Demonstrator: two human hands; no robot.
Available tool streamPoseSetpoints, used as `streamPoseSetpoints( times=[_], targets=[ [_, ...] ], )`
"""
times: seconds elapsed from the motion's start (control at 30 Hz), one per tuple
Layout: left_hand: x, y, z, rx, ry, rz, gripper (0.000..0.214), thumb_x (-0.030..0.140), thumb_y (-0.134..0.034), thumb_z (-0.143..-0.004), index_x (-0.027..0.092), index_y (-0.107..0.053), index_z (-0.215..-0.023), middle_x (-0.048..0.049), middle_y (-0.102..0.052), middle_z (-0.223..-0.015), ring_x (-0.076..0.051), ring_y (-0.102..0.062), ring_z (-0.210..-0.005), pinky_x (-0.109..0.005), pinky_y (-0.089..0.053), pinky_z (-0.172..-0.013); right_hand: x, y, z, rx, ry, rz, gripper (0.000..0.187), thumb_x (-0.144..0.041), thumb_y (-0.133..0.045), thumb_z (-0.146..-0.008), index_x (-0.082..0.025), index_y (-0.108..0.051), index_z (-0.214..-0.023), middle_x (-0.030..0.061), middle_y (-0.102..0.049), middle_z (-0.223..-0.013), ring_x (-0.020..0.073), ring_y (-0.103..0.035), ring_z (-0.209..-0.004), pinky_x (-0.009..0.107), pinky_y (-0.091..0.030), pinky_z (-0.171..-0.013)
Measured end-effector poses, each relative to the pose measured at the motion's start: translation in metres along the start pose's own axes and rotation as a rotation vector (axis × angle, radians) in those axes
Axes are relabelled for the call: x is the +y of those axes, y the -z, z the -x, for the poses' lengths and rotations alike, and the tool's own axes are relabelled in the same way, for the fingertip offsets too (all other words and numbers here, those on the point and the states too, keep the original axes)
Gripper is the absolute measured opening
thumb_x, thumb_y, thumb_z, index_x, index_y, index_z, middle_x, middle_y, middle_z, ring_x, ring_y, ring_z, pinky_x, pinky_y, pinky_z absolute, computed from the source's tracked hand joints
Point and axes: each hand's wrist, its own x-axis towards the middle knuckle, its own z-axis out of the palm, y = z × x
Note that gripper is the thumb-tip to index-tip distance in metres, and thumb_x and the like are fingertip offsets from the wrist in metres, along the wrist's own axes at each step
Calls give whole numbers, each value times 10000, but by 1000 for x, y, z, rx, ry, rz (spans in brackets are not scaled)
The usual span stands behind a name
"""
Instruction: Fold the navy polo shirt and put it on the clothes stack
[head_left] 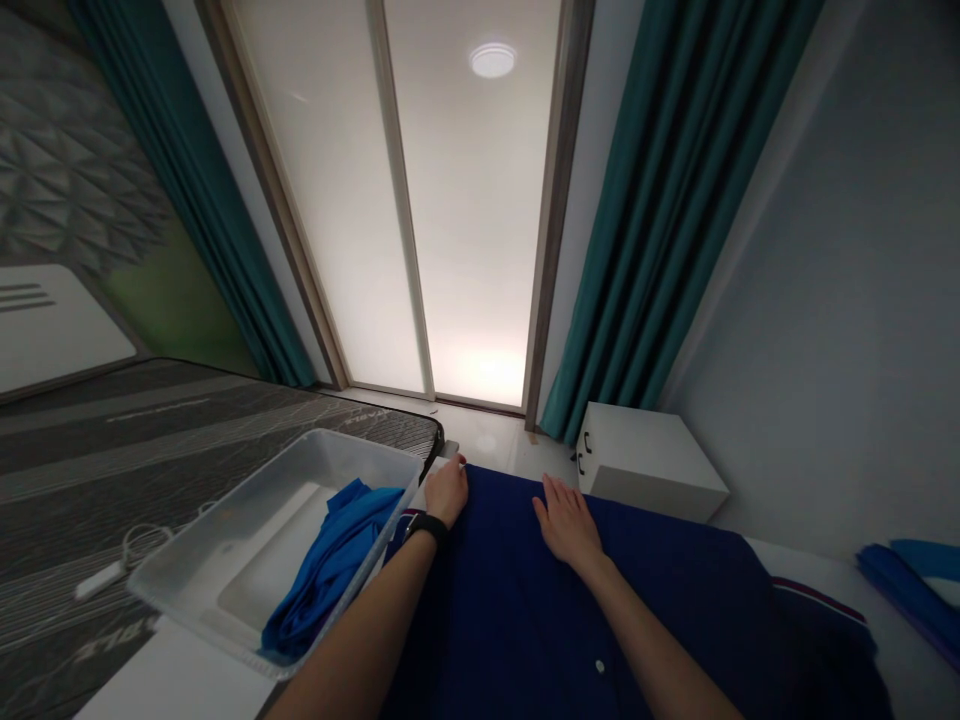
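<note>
A dark navy shirt (660,610) with small buttons lies spread over a white table (172,680) in front of me. My left hand (447,488), a black band on its wrist, rests at the shirt's far left edge with its fingers curled over the hem. My right hand (566,520) lies flat on the cloth near the far edge, fingers stretched out. Left of my left arm stands a clear plastic bin (225,520) with a crumpled bright blue garment (330,570) inside.
A bed with a grey patterned cover (112,440) is at the left, with a white cable and plug (101,577) on it. A white bedside cabinet (649,460) stands ahead right. Folded blue cloth (911,585) lies at the far right. Teal curtains frame frosted sliding doors.
</note>
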Motion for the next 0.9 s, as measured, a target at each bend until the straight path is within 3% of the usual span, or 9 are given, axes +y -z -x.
streamPoseSetpoints(
  times=[0.13, 0.27, 0.33, 0.43, 0.6, 0.9],
  targets=[
    [0, 4, 5, 24, -48, -63, 249, 213, -412, -944, 172, -599, -1104, -133, -704, -1016, -269, -662, -970, -397, -428, -884, 11, 0, 7, -60, 0, 19, 625, -435, -221, -975, -113, -323, -1501, 79, -307, -1569, 222, -208, -1457, 439, -45, -1182],
    [17, 2, 20, 62, -239, -100, 379, 215, -434, -919, 158, -526, -1283, -166, -532, -1373, -299, -470, -1277, -471, -306, -1070, 13, 0, 7, -87, -2, 29, 635, -443, -226, -973, -115, -295, -1512, 74, -280, -1578, 213, -184, -1466, 444, -33, -1185],
    [27, -4, 30, 49, -362, -105, 471, 261, -460, -917, 175, -455, -1380, -128, -462, -1461, -265, -355, -1377, -432, -214, -1148, 13, -1, 6, -92, 0, 31, 634, -441, -234, -973, -115, -288, -1515, 82, -276, -1580, 215, -177, -1467, 447, -31, -1185],
    [36, -18, 42, 7, -457, -112, 538, 354, -470, -916, 157, -438, -1416, -120, -448, -1484, -251, -324, -1407, -385, -174, -1180, 13, -1, 5, -92, 1, 32, 626, -430, -245, -975, -118, -284, -1516, 98, -283, -1577, 226, -182, -1466, 464, -30, -1182],
    [33, -33, 45, -10, -387, -123, 606, 463, -392, -940, 129, -414, -1445, -164, -386, -1521, -343, -274, -1431, -487, -228, -1150, 12, 0, 1, -90, -2, 24, 613, -431, -241, -982, -129, -293, -1513, 109, -301, -1568, 229, -198, -1463, 485, -49, -1179],
    [31, -26, 52, 25, -340, -168, 606, 474, -410, -934, 143, -435, -1441, -157, -383, -1526, -365, -256, -1435, -486, -221, -1146, 7, 9, 14, -107, 6, 10, 616, -428, -256, -983, -112, -296, -1511, 107, -251, -1585, 218, -172, -1471, 449, -75, -1186]
  ],
)
